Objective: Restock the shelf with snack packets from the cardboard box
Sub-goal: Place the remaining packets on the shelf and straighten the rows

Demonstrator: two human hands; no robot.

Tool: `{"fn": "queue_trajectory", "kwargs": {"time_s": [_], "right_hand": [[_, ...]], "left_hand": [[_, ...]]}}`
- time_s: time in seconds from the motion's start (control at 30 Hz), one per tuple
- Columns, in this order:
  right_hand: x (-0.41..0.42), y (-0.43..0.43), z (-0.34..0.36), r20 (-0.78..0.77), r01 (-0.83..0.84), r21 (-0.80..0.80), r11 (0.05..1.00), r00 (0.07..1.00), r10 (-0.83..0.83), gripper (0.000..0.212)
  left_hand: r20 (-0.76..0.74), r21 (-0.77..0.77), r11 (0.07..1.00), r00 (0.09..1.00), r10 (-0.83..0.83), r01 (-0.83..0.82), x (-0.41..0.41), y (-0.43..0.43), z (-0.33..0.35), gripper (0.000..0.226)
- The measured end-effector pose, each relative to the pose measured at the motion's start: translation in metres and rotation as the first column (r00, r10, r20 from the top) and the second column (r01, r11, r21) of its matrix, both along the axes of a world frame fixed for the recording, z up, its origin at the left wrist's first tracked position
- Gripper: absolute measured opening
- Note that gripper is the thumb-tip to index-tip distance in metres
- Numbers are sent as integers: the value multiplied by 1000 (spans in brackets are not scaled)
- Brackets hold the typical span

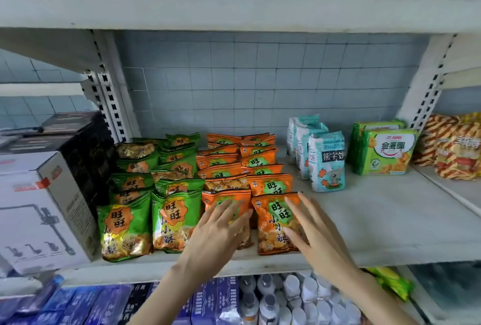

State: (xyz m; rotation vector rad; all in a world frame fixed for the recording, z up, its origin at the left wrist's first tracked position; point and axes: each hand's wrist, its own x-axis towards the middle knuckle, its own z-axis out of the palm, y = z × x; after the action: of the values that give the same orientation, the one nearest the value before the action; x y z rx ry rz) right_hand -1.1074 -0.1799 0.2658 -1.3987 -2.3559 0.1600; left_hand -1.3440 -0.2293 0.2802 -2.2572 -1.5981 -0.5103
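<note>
Nearest to me, below both wrists, the lower level carries white bottles (pixel 294 296) and, further out on the left hand's side, blue boxes (pixel 86 304). Above them the left hand (pixel 221 228) lies on the front orange packet (pixel 216 196) at the lip of the shelf (pixel 377 220). Its fingers are straight and spread and grip nothing. Just to its right, the right hand (pixel 315 233) does much the same on the neighbouring orange packet (pixel 273 223), with straight, slightly fanned fingers resting against the printed face. Both packets stand at the front edge, side by side (each leaning back a little on the row behind).

Left of the left hand stand green packets (pixel 171 220) of the same snack, and past those a white carton (pixel 39 207). Beyond the fingertips more orange packets (pixel 257 160) run back in two columns. Further back and to the right of the right hand, pale blue packets (pixel 326 163) stand upright, with green biscuit packs (pixel 387 150) beyond them. Behind everything is the tiled wall (pixel 260 77), and overhead the upper shelf board (pixel 234 10).
</note>
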Motion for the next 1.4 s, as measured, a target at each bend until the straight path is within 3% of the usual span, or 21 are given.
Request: {"fn": "queue_trajectory", "kwargs": {"time_s": [0.17, 0.37, 0.67, 0.87, 0.97, 1.1, 1.27, 1.4], "right_hand": [[33, 17, 32, 22, 169, 83, 982, 985, -171, 74], [76, 49, 48, 66, 258, 139, 956, 961, -269, 67], [145, 105, 51, -4, 241, 140, 960, 970, -243, 74], [173, 152, 69, 0, 119, 94, 988, 993, -119, 76], [168, 178, 78, -102, -29, -15, 999, 994, 27, 77], [145, 204, 76, -286, -256, -206, 945, 939, 191, 84], [124, 218, 65, -560, -335, -280, 900, 818, 130, 80], [115, 222, 58, -617, -317, -190, 929, 775, 138, 65]], "left_hand": [[64, -52, 999, 998, 9, -6, 14, 25, 28, 50], [69, -9, 1000, 997, -16, 17, 51, 56, 49, 50], [128, -31, 992, 984, 123, -120, 114, 117, 55, 59], [171, -59, 973, 958, 230, -223, 150, 154, 64, 63], [180, -147, 958, 945, 272, -248, 158, 175, 71, 66], [248, -274, 941, 931, 267, -197, 167, 198, 76, 68], [503, -328, 939, 823, 264, -100, 169, 219, 74, 65], [648, -295, 955, 727, 229, -38, 172, 225, 66, 59]]}}
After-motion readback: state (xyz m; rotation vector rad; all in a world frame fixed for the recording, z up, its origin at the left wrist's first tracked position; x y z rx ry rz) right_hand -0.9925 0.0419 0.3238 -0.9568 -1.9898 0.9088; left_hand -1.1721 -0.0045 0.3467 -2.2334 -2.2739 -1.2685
